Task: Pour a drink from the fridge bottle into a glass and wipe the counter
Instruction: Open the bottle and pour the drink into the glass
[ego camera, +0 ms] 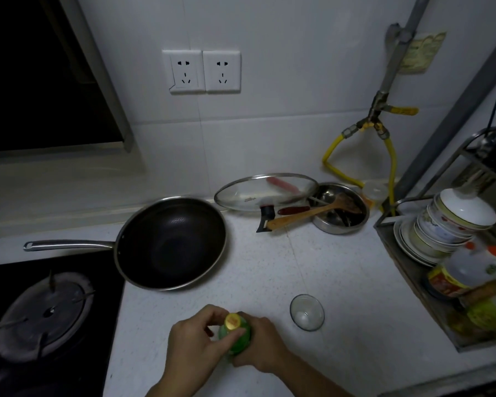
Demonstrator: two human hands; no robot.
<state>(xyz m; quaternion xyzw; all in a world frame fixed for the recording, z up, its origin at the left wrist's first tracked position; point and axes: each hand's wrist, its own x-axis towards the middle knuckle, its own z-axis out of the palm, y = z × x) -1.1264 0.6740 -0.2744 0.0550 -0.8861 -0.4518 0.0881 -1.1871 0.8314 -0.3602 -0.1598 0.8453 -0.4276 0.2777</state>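
A green bottle [235, 340] with a yellow cap [232, 321] stands upright on the white counter [341, 282] near its front edge. My left hand [195, 336] has its fingers pinched around the cap. My right hand [259, 345] is wrapped around the bottle's body from the right. An empty clear glass [307, 312] stands on the counter just right of my hands, apart from them.
A dark wok [171, 243] lies behind the bottle, its handle pointing left over the gas hob [45, 313]. Farther back are a glass lid [265, 191] and a steel bowl [340, 209] with a wooden spatula. A rack of dishes and jars [447, 253] fills the right side.
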